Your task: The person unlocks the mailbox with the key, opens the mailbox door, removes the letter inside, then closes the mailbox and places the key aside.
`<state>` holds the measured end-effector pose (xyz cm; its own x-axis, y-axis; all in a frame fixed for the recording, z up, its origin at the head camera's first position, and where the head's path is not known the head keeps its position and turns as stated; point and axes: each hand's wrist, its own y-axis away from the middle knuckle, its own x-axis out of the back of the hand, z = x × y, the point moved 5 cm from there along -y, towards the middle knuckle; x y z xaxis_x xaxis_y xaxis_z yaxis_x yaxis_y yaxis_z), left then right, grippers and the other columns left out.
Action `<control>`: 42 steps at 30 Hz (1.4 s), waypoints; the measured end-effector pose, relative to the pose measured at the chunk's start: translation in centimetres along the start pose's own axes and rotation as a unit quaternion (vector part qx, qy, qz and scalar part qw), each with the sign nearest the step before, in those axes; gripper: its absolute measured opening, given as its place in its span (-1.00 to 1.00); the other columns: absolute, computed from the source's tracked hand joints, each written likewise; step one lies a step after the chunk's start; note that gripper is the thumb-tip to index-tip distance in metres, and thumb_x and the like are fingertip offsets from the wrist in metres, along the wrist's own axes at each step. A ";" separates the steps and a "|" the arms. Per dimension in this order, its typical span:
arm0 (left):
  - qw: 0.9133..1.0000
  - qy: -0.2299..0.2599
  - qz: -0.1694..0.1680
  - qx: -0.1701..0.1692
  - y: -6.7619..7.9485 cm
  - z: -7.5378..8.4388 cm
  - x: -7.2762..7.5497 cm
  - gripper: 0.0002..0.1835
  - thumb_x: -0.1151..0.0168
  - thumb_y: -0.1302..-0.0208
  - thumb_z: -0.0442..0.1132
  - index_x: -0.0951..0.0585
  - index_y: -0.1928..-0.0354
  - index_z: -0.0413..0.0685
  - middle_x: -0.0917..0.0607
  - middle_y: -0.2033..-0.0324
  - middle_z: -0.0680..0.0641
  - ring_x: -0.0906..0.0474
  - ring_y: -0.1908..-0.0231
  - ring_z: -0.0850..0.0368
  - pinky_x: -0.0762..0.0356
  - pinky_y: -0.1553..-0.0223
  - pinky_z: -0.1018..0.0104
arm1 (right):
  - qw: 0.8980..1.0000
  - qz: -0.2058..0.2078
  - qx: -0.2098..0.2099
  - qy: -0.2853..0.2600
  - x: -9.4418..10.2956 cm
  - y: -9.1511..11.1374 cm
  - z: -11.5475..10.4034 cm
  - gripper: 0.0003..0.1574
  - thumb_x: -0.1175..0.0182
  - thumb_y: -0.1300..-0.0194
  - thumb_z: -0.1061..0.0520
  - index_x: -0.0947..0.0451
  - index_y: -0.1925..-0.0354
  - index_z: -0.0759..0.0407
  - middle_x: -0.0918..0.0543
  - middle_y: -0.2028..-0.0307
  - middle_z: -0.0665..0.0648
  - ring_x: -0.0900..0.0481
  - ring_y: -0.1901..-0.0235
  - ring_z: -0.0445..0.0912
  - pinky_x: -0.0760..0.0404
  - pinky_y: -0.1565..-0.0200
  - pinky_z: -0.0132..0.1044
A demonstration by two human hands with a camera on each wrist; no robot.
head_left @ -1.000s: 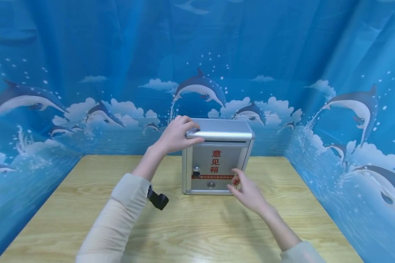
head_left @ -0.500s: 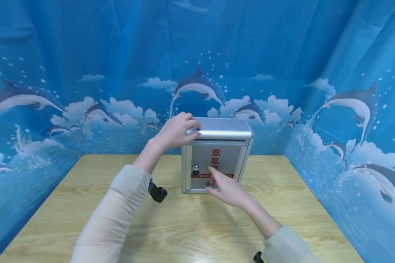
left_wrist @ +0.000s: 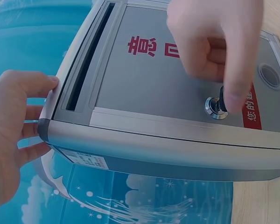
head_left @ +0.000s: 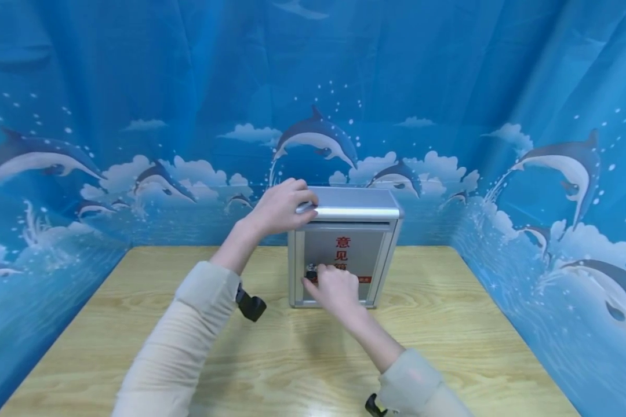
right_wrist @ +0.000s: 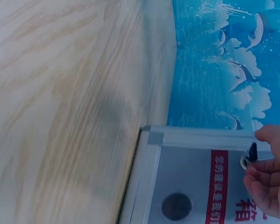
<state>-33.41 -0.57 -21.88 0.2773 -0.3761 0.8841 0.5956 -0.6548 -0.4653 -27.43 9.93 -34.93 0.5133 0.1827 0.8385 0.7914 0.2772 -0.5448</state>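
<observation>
A silver metal suggestion box (head_left: 353,200) stands upright on the table, red characters on its front door. My left hand (head_left: 280,207) grips the upper left corner, and the left wrist view shows the thumb near the slot edge with fingers round the side. At the door's left side is a round lock (left_wrist: 213,109) with a black-headed key (right_wrist: 253,152) in it. My right hand (head_left: 338,288) is at this key, thumb and curled index finger on either side of it. In the left wrist view a fingertip covers part of the key head.
The wooden table (head_left: 271,359) extends in front of the box and to both sides. A blue curtain (head_left: 198,87) printed with dolphins hangs behind and at the sides. Along the box top runs a narrow slot (left_wrist: 89,58); a round disc (left_wrist: 269,75) sits low on the door.
My right hand has moved left across the door, from its lower right side to the key in the lock. My left hand stays on the box corner, its grip slightly shifted.
</observation>
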 end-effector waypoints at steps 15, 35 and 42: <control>1.000 0.020 -0.013 0.018 0.0 -0.1 0.1 -0.78 -0.16 -0.26 -0.12 -0.66 0.12 0.01 -0.53 0.28 0.01 -0.35 0.29 0.10 -0.36 0.29 0.25 | 1.000 0.015 0.003 0.015 -0.9 -0.4 -0.8 -0.53 -0.11 -0.24 -0.01 -0.36 0.75 0.11 -0.35 0.81 0.01 -0.28 0.84 -0.12 -0.27 0.80 -0.30; 1.000 0.014 0.000 0.017 0.1 -0.1 0.0 -0.79 -0.17 -0.25 -0.13 -0.67 0.15 -0.01 -0.55 0.27 -0.01 -0.34 0.29 0.08 -0.35 0.24 0.22 | 0.942 -0.070 -0.175 -0.279 -2.4 0.1 1.2 -0.65 -0.01 -0.29 -0.05 -0.55 0.44 0.13 -0.50 0.65 -0.01 -0.41 0.68 -0.13 -0.38 0.59 -0.25; 1.000 0.013 0.004 0.017 0.2 -0.1 0.0 -0.79 -0.18 -0.24 -0.13 -0.67 0.15 0.00 -0.55 0.26 -0.01 -0.35 0.27 0.07 -0.35 0.23 0.21 | 0.945 -0.012 -0.153 -0.288 -2.4 0.2 1.0 -0.79 -0.11 -0.23 0.03 -0.51 0.29 0.15 -0.61 0.50 0.01 -0.50 0.59 -0.15 -0.47 0.50 -0.26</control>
<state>-33.40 -0.75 -21.95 0.2627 -0.3983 0.8788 0.6194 -0.6287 -0.4701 -28.83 10.52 -37.11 0.2974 0.6883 0.6617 0.9046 0.0184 -0.4258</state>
